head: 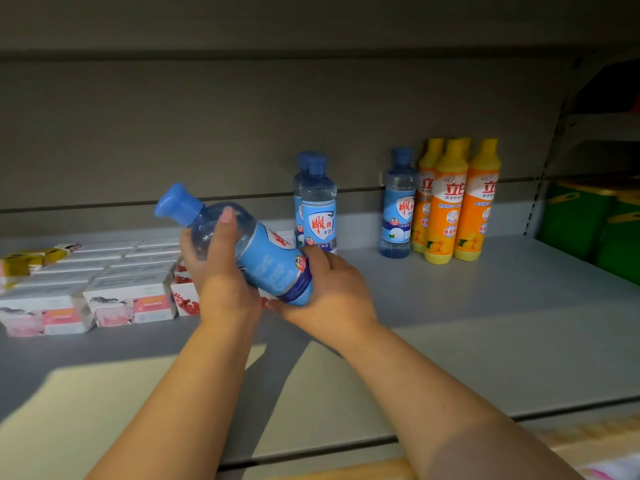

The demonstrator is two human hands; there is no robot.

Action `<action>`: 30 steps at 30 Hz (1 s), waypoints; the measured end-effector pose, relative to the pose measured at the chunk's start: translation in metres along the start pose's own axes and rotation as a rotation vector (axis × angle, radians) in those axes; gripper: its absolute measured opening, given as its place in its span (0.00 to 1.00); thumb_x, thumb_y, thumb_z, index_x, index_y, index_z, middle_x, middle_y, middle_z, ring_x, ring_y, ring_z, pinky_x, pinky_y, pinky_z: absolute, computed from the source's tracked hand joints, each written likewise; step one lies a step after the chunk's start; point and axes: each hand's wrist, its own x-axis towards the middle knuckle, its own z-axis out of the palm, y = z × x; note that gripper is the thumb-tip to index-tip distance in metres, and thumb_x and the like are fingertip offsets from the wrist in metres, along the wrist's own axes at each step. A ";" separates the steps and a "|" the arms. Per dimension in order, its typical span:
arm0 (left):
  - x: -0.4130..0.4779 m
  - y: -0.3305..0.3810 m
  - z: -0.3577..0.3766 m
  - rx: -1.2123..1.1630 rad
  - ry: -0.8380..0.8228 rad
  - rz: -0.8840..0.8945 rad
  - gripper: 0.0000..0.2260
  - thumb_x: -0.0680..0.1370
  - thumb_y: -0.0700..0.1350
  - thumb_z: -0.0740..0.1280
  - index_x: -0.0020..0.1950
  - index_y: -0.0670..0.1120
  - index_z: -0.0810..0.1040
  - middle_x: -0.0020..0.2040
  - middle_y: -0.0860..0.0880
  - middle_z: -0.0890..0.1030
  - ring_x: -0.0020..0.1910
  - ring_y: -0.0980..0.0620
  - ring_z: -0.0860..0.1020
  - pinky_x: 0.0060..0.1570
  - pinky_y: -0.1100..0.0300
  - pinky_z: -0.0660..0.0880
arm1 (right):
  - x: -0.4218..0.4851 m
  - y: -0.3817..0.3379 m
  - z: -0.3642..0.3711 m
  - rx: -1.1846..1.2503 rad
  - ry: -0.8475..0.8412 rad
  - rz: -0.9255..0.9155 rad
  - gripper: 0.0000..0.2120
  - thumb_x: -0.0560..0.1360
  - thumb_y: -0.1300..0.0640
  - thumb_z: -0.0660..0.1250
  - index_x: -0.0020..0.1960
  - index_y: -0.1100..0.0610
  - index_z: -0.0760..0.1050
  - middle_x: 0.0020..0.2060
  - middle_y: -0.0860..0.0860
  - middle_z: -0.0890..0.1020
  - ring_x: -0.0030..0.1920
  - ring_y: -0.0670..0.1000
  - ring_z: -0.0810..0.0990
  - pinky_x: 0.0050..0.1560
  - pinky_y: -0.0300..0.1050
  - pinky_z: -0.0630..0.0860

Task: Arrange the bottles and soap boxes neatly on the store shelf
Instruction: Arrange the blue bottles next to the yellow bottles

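A clear bottle with a blue cap and blue label (266, 258) is tilted over the grey shelf (467, 323), cap up to the left. My left hand (218, 268) grips its upper body, and my right hand (329, 289) holds its base. Two matching blue bottles (317, 206) stand upright just behind, one in front of the other. Another blue bottle (398, 206) stands further right, beside several yellow and orange bottles (457, 202). White and pink soap boxes (131, 299) lie in rows on the left of the shelf.
The grey back panel (242, 133) rises behind the shelf. Green packs (595, 223) fill the neighbouring bay at the right. A yellow and white packet (31, 259) lies at the far left. The shelf's front edge (381, 441) runs below my forearms.
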 end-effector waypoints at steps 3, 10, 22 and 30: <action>0.005 0.009 -0.006 -0.059 -0.268 -0.199 0.29 0.53 0.54 0.79 0.46 0.43 0.75 0.37 0.46 0.77 0.35 0.50 0.78 0.38 0.59 0.77 | -0.003 -0.006 -0.004 0.358 -0.273 0.088 0.32 0.57 0.37 0.74 0.56 0.43 0.66 0.51 0.42 0.80 0.51 0.46 0.79 0.50 0.41 0.77; 0.001 0.006 -0.007 -0.088 -0.591 -0.361 0.30 0.53 0.57 0.79 0.45 0.41 0.75 0.35 0.43 0.79 0.34 0.45 0.77 0.37 0.57 0.77 | 0.000 0.004 -0.011 0.848 -0.688 0.188 0.30 0.57 0.52 0.78 0.55 0.39 0.72 0.55 0.44 0.81 0.56 0.46 0.80 0.59 0.50 0.76; 0.014 -0.015 -0.017 0.673 -0.347 -0.057 0.10 0.73 0.58 0.61 0.49 0.62 0.79 0.49 0.59 0.82 0.49 0.61 0.80 0.47 0.63 0.77 | 0.006 0.025 0.015 0.628 -0.114 0.436 0.24 0.57 0.53 0.78 0.44 0.42 0.66 0.39 0.35 0.78 0.39 0.31 0.77 0.34 0.26 0.71; -0.001 -0.064 -0.053 1.343 -0.830 0.024 0.07 0.78 0.43 0.64 0.53 0.51 0.79 0.50 0.52 0.80 0.45 0.58 0.77 0.48 0.68 0.71 | 0.012 0.080 0.011 0.642 0.224 0.601 0.30 0.62 0.57 0.78 0.54 0.45 0.63 0.42 0.36 0.74 0.40 0.34 0.75 0.29 0.23 0.69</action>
